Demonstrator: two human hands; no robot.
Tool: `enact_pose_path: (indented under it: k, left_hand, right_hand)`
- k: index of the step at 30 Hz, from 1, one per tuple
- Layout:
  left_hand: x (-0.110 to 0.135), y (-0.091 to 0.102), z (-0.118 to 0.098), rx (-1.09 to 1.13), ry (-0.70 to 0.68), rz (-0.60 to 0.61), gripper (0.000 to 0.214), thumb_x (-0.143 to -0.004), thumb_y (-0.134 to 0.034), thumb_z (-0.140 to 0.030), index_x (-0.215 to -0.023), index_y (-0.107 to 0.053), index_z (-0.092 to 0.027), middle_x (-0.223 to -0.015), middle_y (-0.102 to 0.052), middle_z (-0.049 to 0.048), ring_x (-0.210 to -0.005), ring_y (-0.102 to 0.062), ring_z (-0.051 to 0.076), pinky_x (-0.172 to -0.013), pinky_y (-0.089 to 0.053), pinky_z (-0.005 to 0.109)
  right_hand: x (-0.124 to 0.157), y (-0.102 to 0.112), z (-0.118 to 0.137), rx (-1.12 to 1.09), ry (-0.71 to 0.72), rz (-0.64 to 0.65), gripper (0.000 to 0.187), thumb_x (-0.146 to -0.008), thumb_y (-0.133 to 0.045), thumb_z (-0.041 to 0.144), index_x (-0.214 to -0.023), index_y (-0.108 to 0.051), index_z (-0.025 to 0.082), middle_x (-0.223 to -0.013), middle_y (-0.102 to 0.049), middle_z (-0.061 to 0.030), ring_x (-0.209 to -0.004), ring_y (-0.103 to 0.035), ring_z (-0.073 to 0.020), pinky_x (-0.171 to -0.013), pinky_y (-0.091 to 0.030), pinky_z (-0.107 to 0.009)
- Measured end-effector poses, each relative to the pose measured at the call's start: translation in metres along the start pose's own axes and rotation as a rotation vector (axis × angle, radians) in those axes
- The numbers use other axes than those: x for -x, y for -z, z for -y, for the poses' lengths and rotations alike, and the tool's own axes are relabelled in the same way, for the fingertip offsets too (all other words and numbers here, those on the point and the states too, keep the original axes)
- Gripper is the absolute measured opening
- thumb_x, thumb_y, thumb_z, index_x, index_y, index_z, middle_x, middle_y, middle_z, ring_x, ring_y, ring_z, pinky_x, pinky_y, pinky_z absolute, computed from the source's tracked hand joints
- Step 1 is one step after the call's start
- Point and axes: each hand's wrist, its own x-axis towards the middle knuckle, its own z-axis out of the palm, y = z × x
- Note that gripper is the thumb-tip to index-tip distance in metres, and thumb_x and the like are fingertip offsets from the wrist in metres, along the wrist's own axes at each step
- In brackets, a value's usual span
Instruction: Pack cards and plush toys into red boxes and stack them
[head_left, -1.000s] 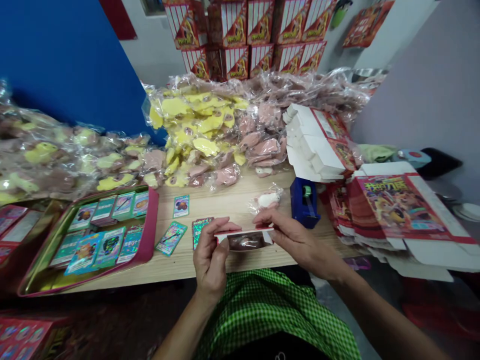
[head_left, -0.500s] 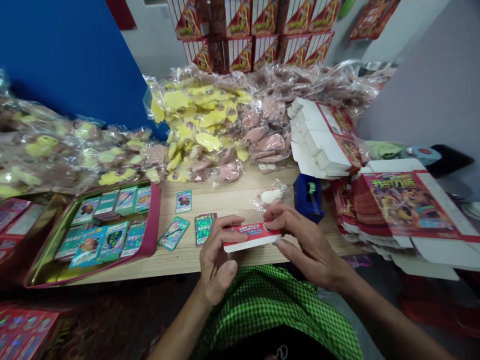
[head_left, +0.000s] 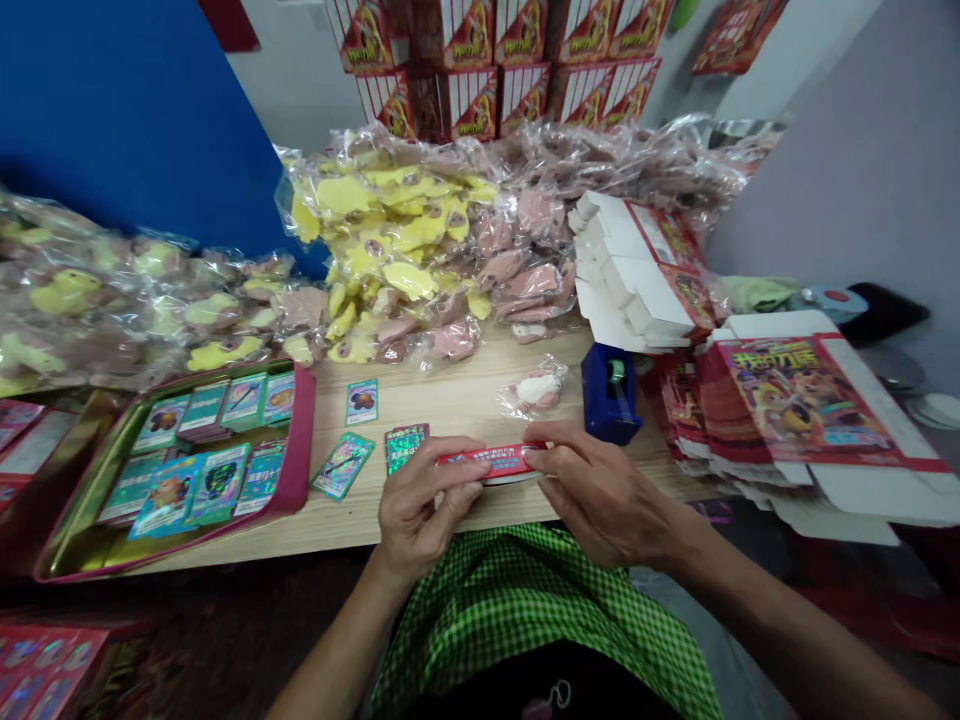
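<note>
A small red printed card piece [head_left: 501, 460] with a white lower edge spans the space between my hands above the table's front edge. My left hand [head_left: 424, 505] pinches its left end, thumb below and fingers on top. At the right end, my right hand [head_left: 600, 490] grips it between thumb and fingers. Just beyond lies a white toy in a clear bag [head_left: 537, 388]. Left of my hands are a green glittery card stack [head_left: 405, 446], partly covered by my left hand, a card with a stick picture [head_left: 343, 466] and a smaller card [head_left: 361, 401].
A pink-rimmed tin [head_left: 301, 440] of cards stands left. Bagged yellow toys [head_left: 409, 235] and pink toys [head_left: 529, 285] are heaped behind. A blue tape dispenser [head_left: 611, 395], white box blanks [head_left: 630, 280] and flat red boxes [head_left: 810, 400] sit right. Finished-looking boxes [head_left: 472, 100] are stacked at the back.
My left thumb has come up to pinch the red piece, and my right fingers have closed on its other end. The piece is tilted, showing less white edge. The view has shifted slightly.
</note>
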Motion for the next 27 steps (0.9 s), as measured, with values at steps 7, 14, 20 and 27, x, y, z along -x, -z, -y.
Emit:
enact_pose_path:
  k: [7,14,20,27]
  left_hand:
    - [-0.005,0.023,0.001,-0.285,-0.157,0.167,0.036,-0.088,-0.077,-0.018,-0.123,-0.073,-0.026,-0.124,-0.074,0.0104,-0.106,-0.074,0.021,-0.087,-0.064,0.034]
    - [-0.019,0.015,-0.009,-0.407,-0.275,0.252,0.035,-0.091,-0.069,-0.011,-0.124,-0.071,-0.024,-0.119,-0.076,0.0101,-0.103,-0.074,0.021,-0.086,-0.063,0.034]
    - [-0.028,-0.003,0.001,-0.470,-0.264,0.091,0.024,-0.088,-0.073,-0.011,-0.111,-0.075,-0.017,-0.110,-0.077,0.0114,-0.094,-0.075,0.020,-0.084,-0.060,0.030]
    - [-0.019,-0.018,0.003,-0.407,-0.186,0.097,0.027,-0.085,-0.076,-0.004,-0.109,-0.072,-0.016,-0.111,-0.077,0.0100,-0.097,-0.074,0.018,-0.083,-0.059,0.030]
  right_hand:
    - [0.010,0.001,-0.007,0.179,0.156,0.001,0.037,-0.087,-0.041,-0.003,-0.117,-0.055,0.012,-0.116,-0.063,-0.0198,-0.107,-0.063,-0.0282,-0.083,-0.061,-0.045]
    - [0.001,0.002,0.003,0.063,0.038,0.021,0.031,-0.088,-0.044,-0.002,-0.109,-0.062,0.012,-0.113,-0.066,-0.0187,-0.106,-0.065,-0.0271,-0.084,-0.061,-0.043]
    - [0.035,0.010,-0.032,0.008,-0.668,-0.426,0.030,-0.090,-0.049,0.006,-0.113,-0.065,0.018,-0.121,-0.065,-0.0123,-0.118,-0.062,-0.0244,-0.102,-0.054,-0.045]
    - [0.069,0.012,-0.083,-0.184,-1.352,-0.422,0.011,-0.086,-0.054,0.022,-0.078,-0.062,0.019,-0.067,-0.063,-0.0026,-0.058,-0.067,-0.0195,-0.048,-0.051,-0.026]
